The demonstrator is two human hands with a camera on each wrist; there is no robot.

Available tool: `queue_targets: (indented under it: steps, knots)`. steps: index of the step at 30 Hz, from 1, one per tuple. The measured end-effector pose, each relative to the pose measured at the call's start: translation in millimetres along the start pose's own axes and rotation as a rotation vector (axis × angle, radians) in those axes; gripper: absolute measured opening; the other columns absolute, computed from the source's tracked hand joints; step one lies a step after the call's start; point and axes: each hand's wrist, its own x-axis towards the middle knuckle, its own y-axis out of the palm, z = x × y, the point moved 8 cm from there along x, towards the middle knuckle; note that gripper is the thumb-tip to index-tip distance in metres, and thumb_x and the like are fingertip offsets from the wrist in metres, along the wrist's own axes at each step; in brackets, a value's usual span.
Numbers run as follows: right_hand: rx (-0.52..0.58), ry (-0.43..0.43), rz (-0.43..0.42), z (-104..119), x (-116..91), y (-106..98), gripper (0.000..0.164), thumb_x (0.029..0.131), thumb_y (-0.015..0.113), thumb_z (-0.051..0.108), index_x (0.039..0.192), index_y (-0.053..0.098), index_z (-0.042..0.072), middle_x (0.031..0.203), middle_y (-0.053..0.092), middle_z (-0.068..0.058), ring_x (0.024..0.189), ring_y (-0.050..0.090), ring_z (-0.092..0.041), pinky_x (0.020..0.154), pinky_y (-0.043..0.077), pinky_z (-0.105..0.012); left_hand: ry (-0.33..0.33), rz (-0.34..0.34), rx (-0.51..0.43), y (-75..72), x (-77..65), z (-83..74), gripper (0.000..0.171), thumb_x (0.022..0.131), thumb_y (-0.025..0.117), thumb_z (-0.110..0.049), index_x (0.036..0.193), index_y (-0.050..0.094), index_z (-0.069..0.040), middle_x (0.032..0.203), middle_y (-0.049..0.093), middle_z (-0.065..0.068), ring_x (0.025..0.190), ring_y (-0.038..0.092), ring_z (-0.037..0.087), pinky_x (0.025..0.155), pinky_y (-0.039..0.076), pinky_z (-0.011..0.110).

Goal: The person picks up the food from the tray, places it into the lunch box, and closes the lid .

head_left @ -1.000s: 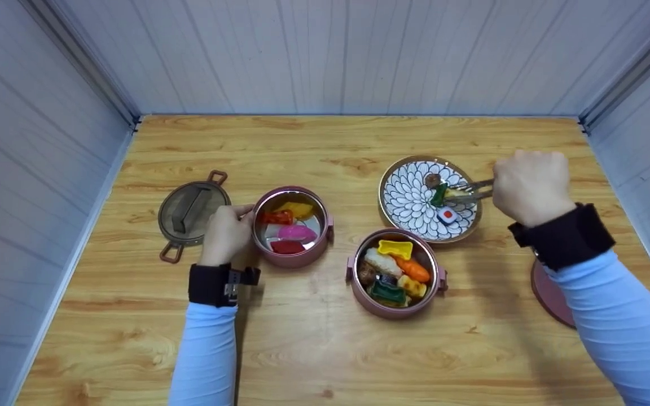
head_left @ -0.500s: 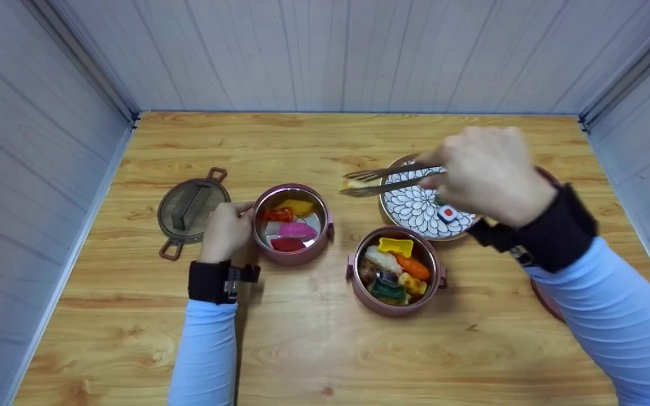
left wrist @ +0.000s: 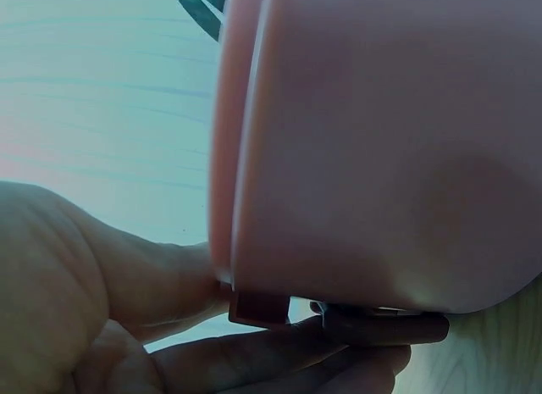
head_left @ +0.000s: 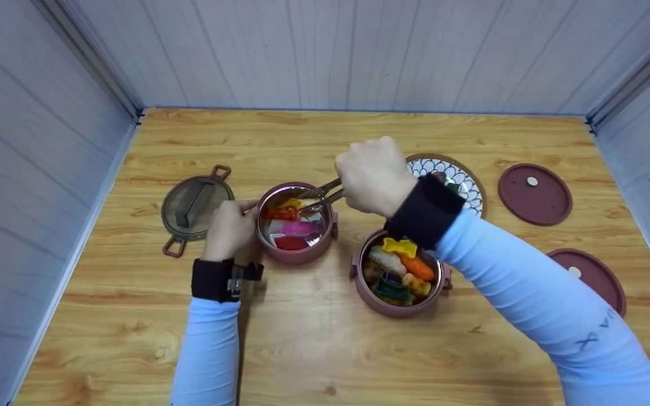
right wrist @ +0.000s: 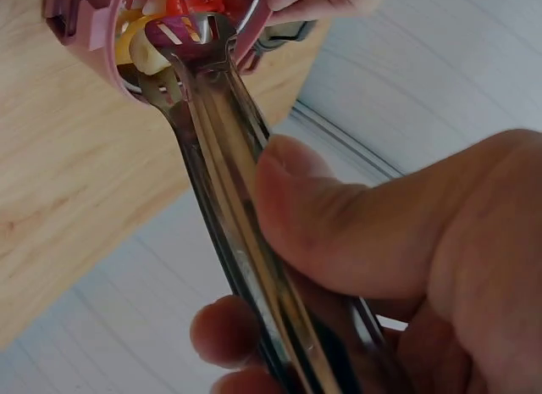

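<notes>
My left hand (head_left: 230, 225) grips the left side of a round pink lunch container (head_left: 297, 257). In the left wrist view its thumb and fingers close around the side clip (left wrist: 385, 328). Metal tongs (head_left: 329, 193) are held in my right hand (head_left: 378, 176), their slotted tips lowered inside this container. A pale yellow food piece (right wrist: 147, 55) shows at the tips in the right wrist view. Around it lie a red piece (head_left: 291, 243), a pink piece (head_left: 297, 228) and an orange-red piece (head_left: 283, 212).
A second pink container (head_left: 395, 306), full of toy food, stands to the right, partly under my right wrist. Behind it is a patterned plate (head_left: 474, 197) with a few pieces. Two maroon lids (head_left: 534, 200) lie at the right, a grey handled lid (head_left: 196, 206) at the left.
My right hand has carried the pale yellow piece in the tongs leftward from the plate, then down into the left container. The left hand keeps its hold there.
</notes>
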Motion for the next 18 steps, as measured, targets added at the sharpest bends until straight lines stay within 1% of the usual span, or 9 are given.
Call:
queue_targets:
  steps: [3, 5, 8, 11, 14, 16, 18]
  knots:
    - [-0.056, -0.011, 0.010, 10, 8, 3, 0.015, 0.077, 0.055, 0.004, 0.067, 0.053, 0.015, 0.066, 0.051, 0.000, 0.057, 0.046, -0.017, 0.053, 0.044, -0.037, 0.003, -0.009, -0.001, -0.1, 0.0, -1.2, 0.029, 0.101, 0.054, -0.012, 0.122, 0.068, 0.002, 0.121, 0.066, 0.018, 0.118, 0.058, 0.030, 0.100, 0.043, 0.045]
    - [-0.088, -0.018, 0.023, 15, 12, 6, 0.014, 0.079, 0.055, 0.005, 0.069, 0.054, 0.014, 0.067, 0.050, 0.000, 0.058, 0.046, -0.016, 0.054, 0.045, -0.036, 0.004, -0.013, 0.003, -0.4, -0.3, -2.0, 0.029, 0.100, 0.054, -0.011, 0.122, 0.069, 0.001, 0.121, 0.066, 0.017, 0.117, 0.059, 0.030, 0.099, 0.044, 0.045]
    - [-0.103, -0.029, 0.019, 23, 15, 7, 0.012, 0.082, 0.056, 0.007, 0.074, 0.061, 0.013, 0.071, 0.055, -0.001, 0.061, 0.052, -0.017, 0.059, 0.048, -0.038, 0.010, -0.016, 0.008, -0.7, 0.1, -3.0, 0.029, 0.100, 0.054, -0.011, 0.122, 0.069, 0.001, 0.121, 0.066, 0.017, 0.116, 0.059, 0.030, 0.098, 0.044, 0.046]
    - [-0.100, -0.029, 0.015, 27, 16, 7, 0.013, 0.085, 0.056, 0.009, 0.083, 0.068, 0.012, 0.078, 0.062, -0.003, 0.068, 0.058, -0.020, 0.063, 0.050, -0.040, 0.012, -0.016, 0.011, -0.4, 0.8, -3.3, 0.029, 0.100, 0.055, -0.012, 0.122, 0.069, 0.000, 0.121, 0.066, 0.017, 0.116, 0.059, 0.030, 0.098, 0.044, 0.046]
    - [-0.104, -0.025, 0.023, 28, 16, 6, 0.015, 0.086, 0.057, 0.011, 0.089, 0.071, 0.012, 0.083, 0.065, -0.004, 0.072, 0.061, -0.021, 0.064, 0.050, -0.040, 0.006, -0.017, 0.010, -0.3, 1.0, -2.8, 0.029, 0.100, 0.055, -0.013, 0.122, 0.069, 0.000, 0.121, 0.066, 0.016, 0.118, 0.059, 0.030, 0.100, 0.043, 0.046]
    - [-0.101, -0.025, 0.025, 28, 16, 4, 0.014, 0.086, 0.057, 0.011, 0.088, 0.071, 0.012, 0.082, 0.064, -0.004, 0.070, 0.060, -0.021, 0.064, 0.050, -0.040, 0.000, -0.017, 0.010, -0.4, 0.8, -2.0, 0.029, 0.100, 0.055, -0.014, 0.122, 0.069, -0.001, 0.121, 0.066, 0.016, 0.119, 0.058, 0.031, 0.101, 0.042, 0.046]
    - [-0.106, -0.022, 0.023, 27, 15, 2, 0.012, 0.085, 0.057, 0.010, 0.083, 0.068, 0.013, 0.078, 0.061, -0.003, 0.067, 0.057, -0.020, 0.063, 0.049, -0.039, -0.009, -0.017, 0.005, -0.5, 0.5, -1.0, 0.029, 0.101, 0.055, -0.014, 0.122, 0.069, -0.001, 0.122, 0.066, 0.016, 0.120, 0.057, 0.031, 0.102, 0.041, 0.046]
